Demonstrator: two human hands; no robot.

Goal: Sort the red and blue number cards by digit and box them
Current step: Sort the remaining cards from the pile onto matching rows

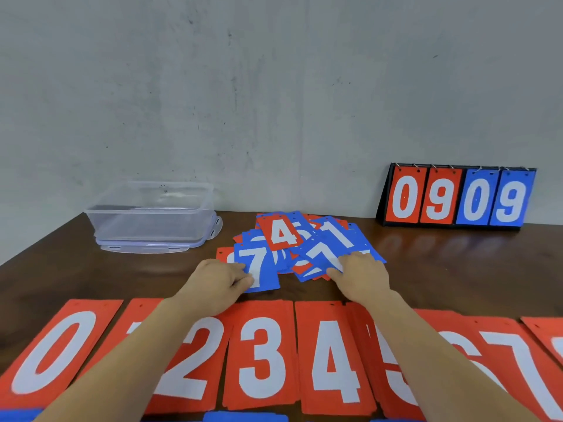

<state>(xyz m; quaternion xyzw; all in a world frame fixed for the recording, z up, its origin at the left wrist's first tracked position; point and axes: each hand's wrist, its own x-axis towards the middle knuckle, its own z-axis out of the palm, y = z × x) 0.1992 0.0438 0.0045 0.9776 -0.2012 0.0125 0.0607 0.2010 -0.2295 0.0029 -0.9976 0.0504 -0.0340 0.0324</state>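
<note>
Here, left hand point(214, 281) pinches the blue 7 card point(268, 274) by its edge.

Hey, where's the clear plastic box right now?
In the head view, the box stands on its lid at the back left of the table, just left of the loose card pile; the scoreboard is at the back right.

Shows white digits on red across the near row of cards point(262, 354); mixes red and blue in the pile point(304, 239); pairs red and blue on the black-framed scoreboard point(438, 199); leaves box point(146, 220) clear, table point(457, 269) dark brown, wall point(274, 86) mottled grey.
</note>
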